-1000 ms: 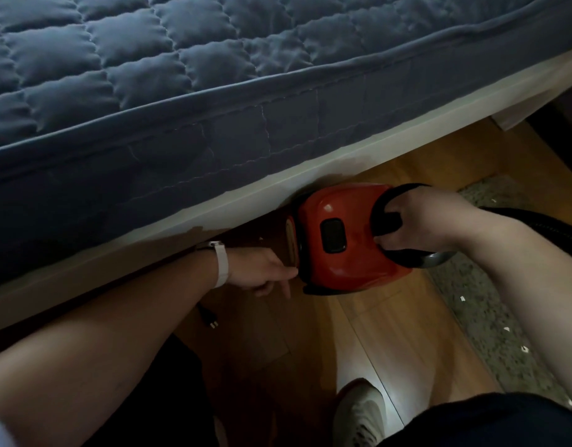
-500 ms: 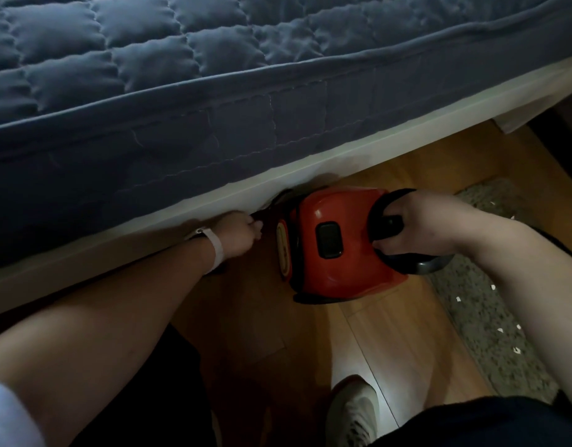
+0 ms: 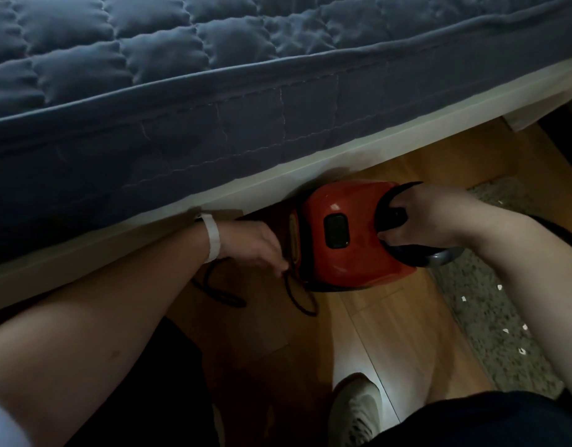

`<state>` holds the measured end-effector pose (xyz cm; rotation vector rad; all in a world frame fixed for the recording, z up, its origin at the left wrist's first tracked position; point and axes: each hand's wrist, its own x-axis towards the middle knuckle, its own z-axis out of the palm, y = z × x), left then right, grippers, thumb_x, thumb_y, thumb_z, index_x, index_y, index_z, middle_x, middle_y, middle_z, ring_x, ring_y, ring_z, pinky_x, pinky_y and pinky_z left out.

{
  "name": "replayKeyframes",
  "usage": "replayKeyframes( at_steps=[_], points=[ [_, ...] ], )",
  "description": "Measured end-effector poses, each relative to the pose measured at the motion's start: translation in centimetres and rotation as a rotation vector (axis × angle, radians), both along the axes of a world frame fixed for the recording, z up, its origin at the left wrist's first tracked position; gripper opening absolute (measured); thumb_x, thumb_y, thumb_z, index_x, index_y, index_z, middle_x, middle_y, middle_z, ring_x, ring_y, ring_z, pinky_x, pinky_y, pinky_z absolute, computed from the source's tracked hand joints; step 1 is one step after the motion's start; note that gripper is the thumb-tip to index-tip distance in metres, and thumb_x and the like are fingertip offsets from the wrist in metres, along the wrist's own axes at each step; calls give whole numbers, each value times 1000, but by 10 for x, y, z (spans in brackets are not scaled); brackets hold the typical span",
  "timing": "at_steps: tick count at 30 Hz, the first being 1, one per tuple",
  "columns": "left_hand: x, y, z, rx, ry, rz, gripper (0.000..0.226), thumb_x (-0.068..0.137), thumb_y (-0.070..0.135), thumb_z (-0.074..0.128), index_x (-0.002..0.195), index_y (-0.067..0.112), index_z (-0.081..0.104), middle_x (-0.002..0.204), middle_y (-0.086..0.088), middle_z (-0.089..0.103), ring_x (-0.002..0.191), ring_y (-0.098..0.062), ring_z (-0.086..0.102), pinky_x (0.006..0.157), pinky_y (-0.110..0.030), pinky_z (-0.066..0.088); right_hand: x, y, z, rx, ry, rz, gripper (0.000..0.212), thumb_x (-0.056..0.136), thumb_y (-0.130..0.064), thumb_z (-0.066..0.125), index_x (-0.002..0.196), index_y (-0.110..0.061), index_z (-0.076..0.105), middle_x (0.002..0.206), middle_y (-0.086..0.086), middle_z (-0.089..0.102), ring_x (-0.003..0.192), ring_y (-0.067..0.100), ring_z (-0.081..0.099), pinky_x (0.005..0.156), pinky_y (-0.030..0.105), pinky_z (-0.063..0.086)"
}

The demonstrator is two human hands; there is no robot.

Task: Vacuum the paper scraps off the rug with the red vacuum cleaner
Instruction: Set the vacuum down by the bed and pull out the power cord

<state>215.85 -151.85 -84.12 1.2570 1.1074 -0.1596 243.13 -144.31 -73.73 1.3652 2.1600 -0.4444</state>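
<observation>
Left hand [image 3: 252, 243] had moved from the bed [image 3: 181, 91] back to the rear of the vacuum [image 3: 342, 246] — fingers pinching the cord [image 3: 297, 300], now looped on the floor [image 3: 391, 333]. Right hand [image 3: 429, 217] gripped the handle [image 3: 386, 217]. Vacuum sat beside the rug [image 3: 491, 317] — scraps [image 3: 499, 287] still there.

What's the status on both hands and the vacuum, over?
Right hand grips handle of red vacuum. Left hand pinches black cord, loops on floor. Paper scraps lie on rug. Bed frame close beside vacuum.
</observation>
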Motion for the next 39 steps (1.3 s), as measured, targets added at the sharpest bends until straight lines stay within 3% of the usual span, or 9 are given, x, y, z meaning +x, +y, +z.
replayKeyframes(
  at_steps=[4, 9, 13, 16, 24, 30, 34, 36, 39],
  points=[
    [5, -6, -24, 104, 436, -424, 38, 94, 41, 58, 97, 6, 73, 82, -2, 63, 73, -15, 54, 63, -20, 42, 3, 0, 3, 8, 8, -31, 35, 80, -62, 61, 90, -29, 66, 82, -11, 62, 74, 8, 58, 69, 33, 55],
    [-6, 5, -35, 268, 569, 92, 37, 99, 38, 49, 78, 9, 59, 77, -6, 57, 69, -18, 51, 62, -28, 38, 3, -3, 2, -11, -5, -17, 37, 77, -65, 59, 88, -30, 65, 84, -10, 63, 77, 11, 59, 73, 36, 57],
    [6, 9, -29, 344, 375, 582, 37, 102, 29, 47, 86, 1, 65, 77, -10, 61, 72, -25, 58, 68, -34, 48, 2, -5, 2, -46, 0, -6, 28, 81, -62, 61, 88, -36, 59, 84, -16, 59, 75, 5, 56, 65, 27, 50],
    [15, 6, -19, 325, 209, 818, 30, 103, 27, 44, 90, 7, 63, 70, -5, 61, 56, -16, 54, 47, -19, 44, 1, -6, 2, -54, -13, 17, 26, 81, -62, 61, 88, -37, 55, 83, -17, 57, 75, 5, 55, 60, 24, 45],
    [23, 4, 7, 168, -298, 1028, 20, 105, 18, 41, 93, 10, 55, 74, -6, 64, 56, -13, 57, 50, -22, 40, 8, -3, 0, -70, -42, -9, 34, 81, -62, 62, 101, -35, 59, 86, -20, 54, 84, 12, 57, 69, 27, 50],
    [23, 1, 31, 31, -729, 897, 15, 98, 15, 47, 87, 12, 56, 86, -3, 67, 77, -15, 61, 64, -26, 45, 20, -7, 3, -84, -24, -21, 24, 83, -57, 65, 87, -34, 63, 84, -16, 60, 75, 1, 55, 70, 26, 52],
    [24, -5, 43, -105, -939, 605, 12, 85, 26, 66, 80, 16, 71, 81, -3, 67, 75, -17, 62, 69, -27, 50, 29, -7, -3, -75, -49, 8, 28, 82, -59, 64, 74, -33, 54, 81, -16, 58, 71, 1, 52, 64, 26, 48],
    [26, -13, 38, -140, -882, 353, 13, 83, 32, 71, 85, 20, 74, 83, -2, 68, 73, -17, 61, 70, -27, 50, 34, -6, -5, -68, -64, 10, 28, 82, -60, 63, 76, -34, 54, 82, -16, 58, 71, 1, 51, 68, 28, 50],
    [36, -25, 26, -134, -501, -51, 15, 94, 25, 58, 88, 18, 70, 79, 8, 68, 74, -8, 60, 73, -23, 46, 40, -5, -5, -68, -53, -14, 29, 82, -60, 63, 77, -32, 58, 82, -13, 61, 72, 5, 56, 70, 31, 54]
  ],
)
